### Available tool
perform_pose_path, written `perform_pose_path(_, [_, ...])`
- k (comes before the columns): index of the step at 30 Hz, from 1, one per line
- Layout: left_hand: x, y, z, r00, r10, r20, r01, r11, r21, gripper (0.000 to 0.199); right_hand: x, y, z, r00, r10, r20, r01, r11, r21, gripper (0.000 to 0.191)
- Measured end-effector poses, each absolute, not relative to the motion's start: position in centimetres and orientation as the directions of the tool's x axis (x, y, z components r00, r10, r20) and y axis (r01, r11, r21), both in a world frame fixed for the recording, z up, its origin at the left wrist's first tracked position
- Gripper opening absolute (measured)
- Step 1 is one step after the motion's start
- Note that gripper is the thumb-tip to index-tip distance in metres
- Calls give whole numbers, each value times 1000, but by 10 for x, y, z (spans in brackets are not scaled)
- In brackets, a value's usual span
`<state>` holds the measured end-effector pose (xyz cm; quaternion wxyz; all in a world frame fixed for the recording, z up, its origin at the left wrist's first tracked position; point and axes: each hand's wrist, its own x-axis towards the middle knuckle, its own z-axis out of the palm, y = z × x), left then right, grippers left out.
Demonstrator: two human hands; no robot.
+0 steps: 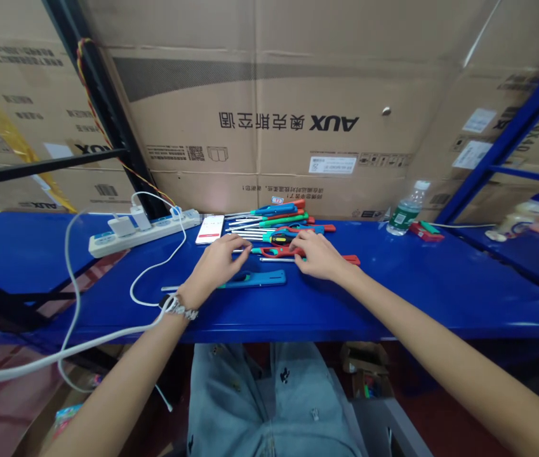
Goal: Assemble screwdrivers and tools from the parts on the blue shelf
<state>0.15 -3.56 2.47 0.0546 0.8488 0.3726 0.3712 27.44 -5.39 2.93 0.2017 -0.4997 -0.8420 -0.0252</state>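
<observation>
Several long-nosed utility lighters lie in a pile on the blue shelf, among them a green lighter (276, 222) and a black one with a yellow label (281, 239). In front of them is a red lighter (272, 252) with a green collar. My left hand (219, 260) is closed at its metal nozzle, thumb and fingers together. Curled fingers of my right hand (317, 252) grip its handle, which they partly cover. Under my right palm runs another red lighter (352, 259), its middle hidden. A blue lighter (264, 278) lies nearest me, partly behind my left wrist.
A phone (210, 230) and a white power strip (148, 231) with plugged-in chargers are at the left. White cables (79, 346) cross by my left forearm. A water bottle (407, 209) and a red box (426, 232) stand right. Large cardboard boxes (269, 82) form the back.
</observation>
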Motion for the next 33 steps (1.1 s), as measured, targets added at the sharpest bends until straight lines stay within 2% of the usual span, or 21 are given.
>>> perform_pose_path(4, [6,-8,27,370,664,650,571,-715,405,20,279,-46,30,-365,852,376,859,464,-217,18])
perform_pose_path(9, [15,9,21,330,692,642,535,-697,477,22,272,-26,31,-373,853,366,872,457,-177,22])
perform_pose_path(12, [13,6,17,301,690,659,535,-694,482,22,260,-6,40,-379,881,283,899,423,-114,30])
perform_pose_path(16, [5,-3,13,267,678,685,556,-689,465,22,246,16,51,-402,906,130,915,402,24,15])
perform_pose_path(19, [1,-5,11,276,681,678,559,-688,463,23,242,21,59,-444,886,133,895,430,123,17])
perform_pose_path(21, [1,-5,11,280,677,680,546,-695,467,22,243,18,68,-486,855,181,873,467,138,22])
perform_pose_path(25, [5,-9,14,267,651,710,500,-724,476,22,246,2,98,-516,772,372,834,551,15,28])
perform_pose_path(28, [12,-16,17,261,623,737,433,-758,487,18,239,-12,113,-444,694,568,748,635,-192,31])
perform_pose_path(31, [18,-21,17,273,626,731,368,-770,522,24,224,-21,106,-355,677,644,596,695,-402,36])
perform_pose_path(33, [19,-21,15,284,652,703,341,-754,562,26,213,-23,92,-278,697,661,392,710,-584,38])
